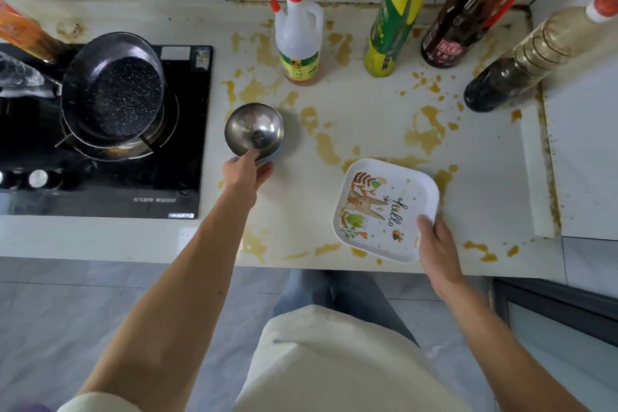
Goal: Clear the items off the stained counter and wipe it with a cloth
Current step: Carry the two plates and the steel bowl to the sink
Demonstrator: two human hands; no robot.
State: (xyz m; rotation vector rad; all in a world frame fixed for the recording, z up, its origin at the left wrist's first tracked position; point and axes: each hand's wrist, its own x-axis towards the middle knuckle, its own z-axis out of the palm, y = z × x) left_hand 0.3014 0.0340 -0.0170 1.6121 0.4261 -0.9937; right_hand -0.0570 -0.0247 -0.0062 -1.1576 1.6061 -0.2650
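The white counter (374,103) is covered in yellow-brown stains. A small steel bowl (254,130) sits near the counter's left side, and my left hand (245,172) grips its near rim, thumb inside. A square white plate (384,209) with a rabbit picture and the word "hello" is near the front edge; my right hand (434,244) holds its near right corner. At the back stand a clear vinegar bottle with red cap (299,40), a green bottle (394,20), a dark sauce bottle (468,20) and a large dark bottle (521,63) leaning at right. No cloth is in view.
A black gas hob (187,130) lies left of the stained area, with a dark speckled pan (112,93) on the burner. An orange bottle (26,33) stands at the far left. A raised white ledge (585,150) borders the counter on the right.
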